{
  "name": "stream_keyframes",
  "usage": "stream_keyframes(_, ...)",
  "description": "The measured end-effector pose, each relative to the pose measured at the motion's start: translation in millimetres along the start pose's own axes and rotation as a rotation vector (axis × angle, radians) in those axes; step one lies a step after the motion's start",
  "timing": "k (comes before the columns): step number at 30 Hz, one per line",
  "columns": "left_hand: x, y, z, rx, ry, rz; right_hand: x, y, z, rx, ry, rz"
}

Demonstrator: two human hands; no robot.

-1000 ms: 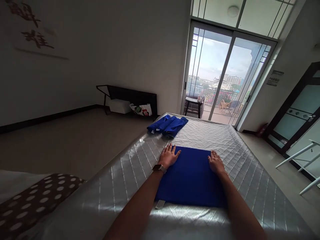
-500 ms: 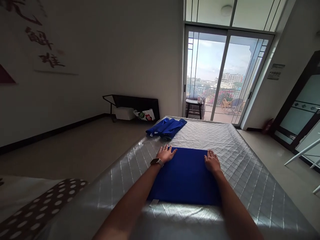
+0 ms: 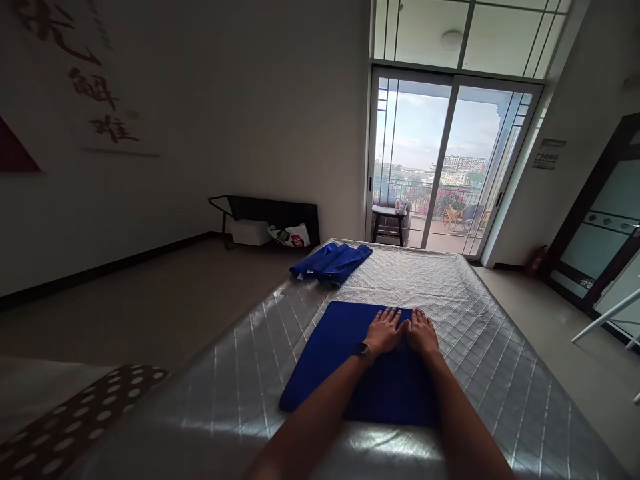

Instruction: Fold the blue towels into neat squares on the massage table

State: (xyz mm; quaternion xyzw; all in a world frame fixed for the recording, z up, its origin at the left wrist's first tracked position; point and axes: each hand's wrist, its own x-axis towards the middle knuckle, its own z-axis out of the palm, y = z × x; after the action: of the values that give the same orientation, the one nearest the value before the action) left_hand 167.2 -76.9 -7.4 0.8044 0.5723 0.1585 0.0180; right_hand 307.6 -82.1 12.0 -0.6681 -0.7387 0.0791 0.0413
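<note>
A flat, folded piece of blue cloth [image 3: 320,363] lies on the silver quilted mattress [image 3: 240,373]. My left hand [image 3: 384,331], with a watch on its wrist, rests flat on the cloth near its far edge, fingers stretched forward. Beside it, my right hand [image 3: 423,332] lies flat along the far right corner, fingers also extended. The thumbs of both hands are close together. Neither hand grips anything. My forearms cover part of the cloth's near half and right side. Farther off, a second, crumpled blue cloth [image 3: 333,262] with small white tags sits near the mattress's left edge.
On the floor past the mattress stands a black-framed rack [image 3: 273,210] holding a white box [image 3: 250,232] and a printed bag [image 3: 290,235]. Sliding glass doors [image 3: 443,160] are at the back. Brown polka-dot fabric [image 3: 95,413] shows at lower left, white metal legs [image 3: 605,317] at right.
My left hand has slid right across the cloth, from its left edge to beside my right hand. The cloth's far left corner is now uncovered. My right hand stays at the right edge.
</note>
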Motion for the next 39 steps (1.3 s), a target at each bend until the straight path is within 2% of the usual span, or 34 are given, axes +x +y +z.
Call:
stream_keyframes(7,-52.3,-109.5,-44.9,0.092,-0.079,-0.379,-3.1,-4.8,-6.3,0.029,-0.013,0.018)
stream_keyframes(9,-62.9,-128.1,-51.0,0.103,-0.088,-0.435,-2.6,-3.4,-5.0,0.017,-0.007,0.019)
stream_keyframes(11,-67.6,-136.8,-52.0,0.102,-0.097,-0.456,-2.0,-2.4,-4.2,0.008,0.004,0.019)
stream_keyframes(20,-65.0,-132.1,-52.0,0.060,-0.105,-0.456,-12.4,-9.4,-14.0,-0.046,0.026,0.035)
stream_keyframes(28,-64.6,-131.0,-52.4,0.048,-0.120,-0.463,-24.7,-3.6,-4.5,-0.035,0.005,0.009)
stream_keyframes(33,-57.0,-131.5,-64.9,0.077,-0.142,-0.483,-26.4,-5.6,-6.6,-0.010,-0.002,0.013)
stream_keyframes(36,-43.6,-112.1,-72.3,0.090,-0.126,-0.471,-25.9,-7.2,-6.4,0.008,-0.004,0.020)
stream_keyframes(39,-28.1,-62.5,-64.0,0.065,-0.110,-0.297,-24.3,-6.7,-3.9,0.019,-0.006,0.028)
